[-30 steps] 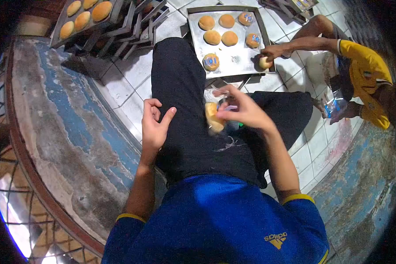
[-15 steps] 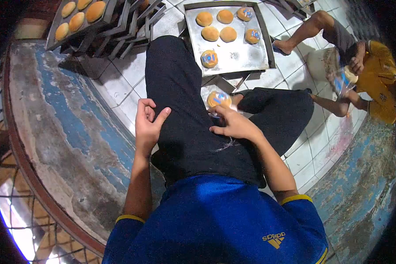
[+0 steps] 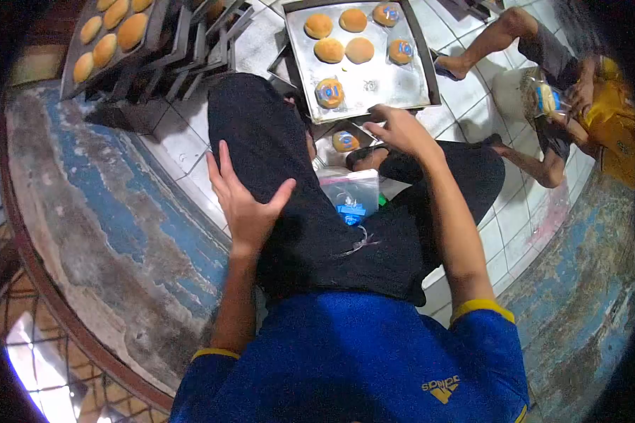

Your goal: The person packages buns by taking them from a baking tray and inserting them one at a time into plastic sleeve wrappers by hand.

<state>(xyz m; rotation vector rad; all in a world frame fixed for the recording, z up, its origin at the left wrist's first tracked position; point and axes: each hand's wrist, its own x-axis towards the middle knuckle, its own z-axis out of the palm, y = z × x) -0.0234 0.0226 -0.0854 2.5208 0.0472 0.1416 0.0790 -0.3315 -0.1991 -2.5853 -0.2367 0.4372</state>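
My left hand (image 3: pixel 245 209) lies open on my left thigh, fingers spread, holding nothing. My right hand (image 3: pixel 402 132) is open beside the near edge of the metal baking tray (image 3: pixel 384 95), its thumb and fingers apart. Just left of it and below the tray is a bun in a clear printed wrapper (image 3: pixel 346 141), apart from the hand. Several bare round buns (image 3: pixel 360 50) and wrapped buns (image 3: pixel 329 92) sit on the tray. Between my legs lies a stack of clear plastic bags (image 3: pixel 351 197) with blue print.
A stack of trays (image 3: pixel 169 67) with buns on top stands at the upper left. At the right, another person (image 3: pixel 617 134) holds a wrapped bun (image 3: pixel 547 97). A worn blue-grey ledge (image 3: pixel 99 204) curves along the left over white floor tiles (image 3: pixel 183 137).
My right hand has let go of the wrapped bun and moved up toward the tray. The bun is now farther forward, below the tray. My left hand has spread open on my thigh.
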